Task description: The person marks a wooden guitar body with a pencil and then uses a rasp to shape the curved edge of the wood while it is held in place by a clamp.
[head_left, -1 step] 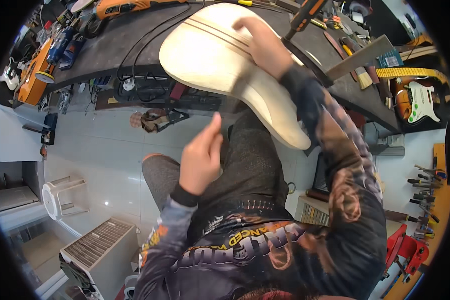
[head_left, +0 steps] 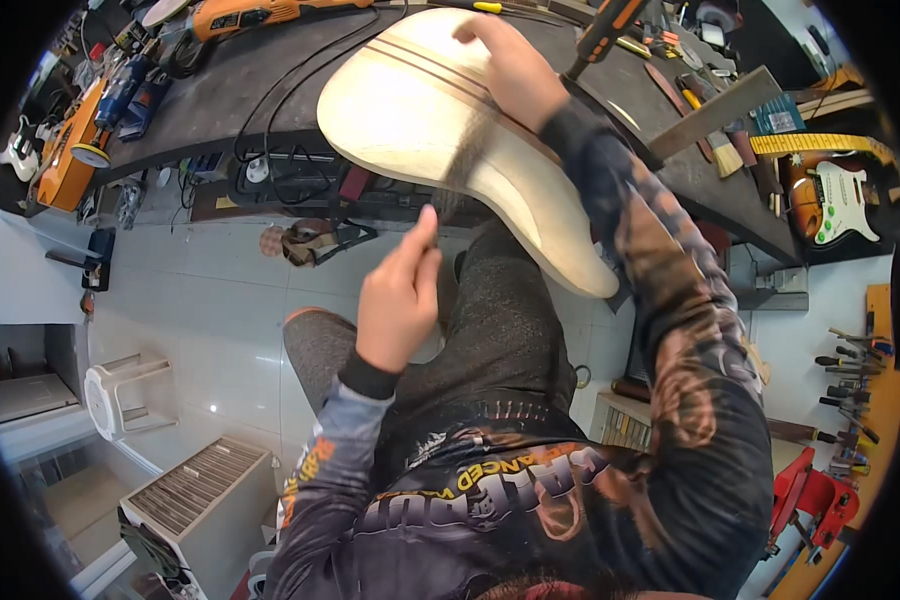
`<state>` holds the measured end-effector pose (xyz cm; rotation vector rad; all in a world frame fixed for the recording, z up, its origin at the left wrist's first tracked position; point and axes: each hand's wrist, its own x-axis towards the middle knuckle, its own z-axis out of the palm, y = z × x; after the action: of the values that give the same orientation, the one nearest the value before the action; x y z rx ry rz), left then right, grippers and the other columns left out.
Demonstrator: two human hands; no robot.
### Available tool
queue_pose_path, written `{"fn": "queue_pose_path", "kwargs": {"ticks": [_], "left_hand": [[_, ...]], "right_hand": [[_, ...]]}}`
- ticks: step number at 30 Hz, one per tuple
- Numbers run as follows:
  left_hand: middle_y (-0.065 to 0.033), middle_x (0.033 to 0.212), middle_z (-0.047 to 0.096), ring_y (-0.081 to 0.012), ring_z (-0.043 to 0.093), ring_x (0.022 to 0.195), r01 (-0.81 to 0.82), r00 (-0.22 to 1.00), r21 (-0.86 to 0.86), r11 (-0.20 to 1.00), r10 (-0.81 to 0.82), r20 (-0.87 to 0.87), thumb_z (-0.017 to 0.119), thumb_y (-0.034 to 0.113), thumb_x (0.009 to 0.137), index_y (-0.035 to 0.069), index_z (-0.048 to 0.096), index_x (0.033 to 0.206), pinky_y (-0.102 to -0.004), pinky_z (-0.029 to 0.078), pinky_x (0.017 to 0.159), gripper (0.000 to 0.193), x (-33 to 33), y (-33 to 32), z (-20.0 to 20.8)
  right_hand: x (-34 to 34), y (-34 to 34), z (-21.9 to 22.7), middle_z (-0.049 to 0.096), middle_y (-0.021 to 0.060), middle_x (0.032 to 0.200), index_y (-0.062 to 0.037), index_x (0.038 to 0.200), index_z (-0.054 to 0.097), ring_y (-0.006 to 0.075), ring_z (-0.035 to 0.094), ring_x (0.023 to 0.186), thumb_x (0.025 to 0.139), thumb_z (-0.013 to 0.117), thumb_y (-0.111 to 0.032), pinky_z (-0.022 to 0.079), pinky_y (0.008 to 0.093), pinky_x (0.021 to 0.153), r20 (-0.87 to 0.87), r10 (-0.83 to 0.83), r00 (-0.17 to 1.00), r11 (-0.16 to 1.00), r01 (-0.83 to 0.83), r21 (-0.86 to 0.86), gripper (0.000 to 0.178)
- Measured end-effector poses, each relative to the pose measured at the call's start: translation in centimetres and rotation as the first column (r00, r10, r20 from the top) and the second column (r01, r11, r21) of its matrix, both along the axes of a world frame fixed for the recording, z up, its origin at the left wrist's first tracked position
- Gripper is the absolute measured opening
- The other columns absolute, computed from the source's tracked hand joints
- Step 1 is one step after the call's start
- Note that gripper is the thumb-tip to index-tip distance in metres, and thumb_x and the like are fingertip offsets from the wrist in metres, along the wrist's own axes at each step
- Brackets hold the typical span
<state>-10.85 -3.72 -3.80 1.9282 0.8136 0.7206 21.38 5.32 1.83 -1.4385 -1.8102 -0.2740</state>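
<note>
A pale wooden guitar body (head_left: 400, 95) with dark stripes along it lies over the bench edge, its near horn reaching out above my lap. Across its waist runs a long dark rasp-like tool (head_left: 468, 155), smeared by motion, so its exact kind is unclear. My right hand (head_left: 520, 75) is closed over the far end of this tool, above the striped middle of the wood. Off the body's near side, my left hand (head_left: 398, 305) pinches the near end between thumb and fingers; that end is mostly hidden.
The dark bench (head_left: 210, 115) carries an orange power tool (head_left: 240, 15) and black cables at left. An orange-black handled tool (head_left: 610, 35), a flat metal blade (head_left: 720, 115) and a brush (head_left: 727, 158) lie at right. A sunburst guitar (head_left: 838, 205) stands beyond; a white stool (head_left: 120, 395) is lower left.
Both hands have shifted slightly up and to the left with the dark tool, which shows more distinctly across the wood. The guitar body stays nearly in place.
</note>
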Motion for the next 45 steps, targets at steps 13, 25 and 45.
{"fn": "queue_pose_path", "kwargs": {"ticks": [13,25,45], "left_hand": [[-0.0246,0.136,0.076,-0.0397,0.077,0.121,-0.030,0.999,-0.007,1.000,0.030,-0.025,0.068,-0.001,0.105,0.002,0.065,0.152,-0.0394,0.061,0.101,0.047,-0.8,-1.1,-1.0],[-0.0240,0.108,0.077,-0.0412,0.077,0.094,-0.078,0.994,0.210,0.975,0.058,0.097,0.072,0.000,0.099,0.006,0.063,0.156,-0.0457,0.061,0.082,0.058,-0.8,-0.4,-2.1],[-0.0152,0.081,0.056,-0.0373,0.066,0.072,0.056,0.997,0.219,0.974,-0.044,-0.058,0.070,0.000,0.097,0.022,0.055,0.167,-0.0491,0.056,0.069,0.075,-4.6,-7.4,-1.1]], "right_hand": [[-1.0,0.0,-0.8,0.071,0.0218,0.125,0.0003,0.128,0.065,0.0416,0.064,0.127,0.091,0.050,0.014,0.050,0.0472,0.115,0.011,0.081,0.997,0.995,-0.080,-0.063,0.043],[-2.0,1.1,0.1,0.071,0.0228,0.127,0.0016,0.128,0.065,0.0408,0.065,0.128,0.091,0.048,0.016,0.050,0.0445,0.115,-0.043,0.037,0.998,0.990,-0.042,-0.135,0.043],[-4.8,-8.2,-2.3,0.059,0.0250,0.150,-0.0034,0.134,0.062,0.0443,0.048,0.154,0.082,0.045,0.021,0.038,0.0507,0.130,-0.052,0.092,0.994,0.946,-0.103,-0.307,0.059]]}}
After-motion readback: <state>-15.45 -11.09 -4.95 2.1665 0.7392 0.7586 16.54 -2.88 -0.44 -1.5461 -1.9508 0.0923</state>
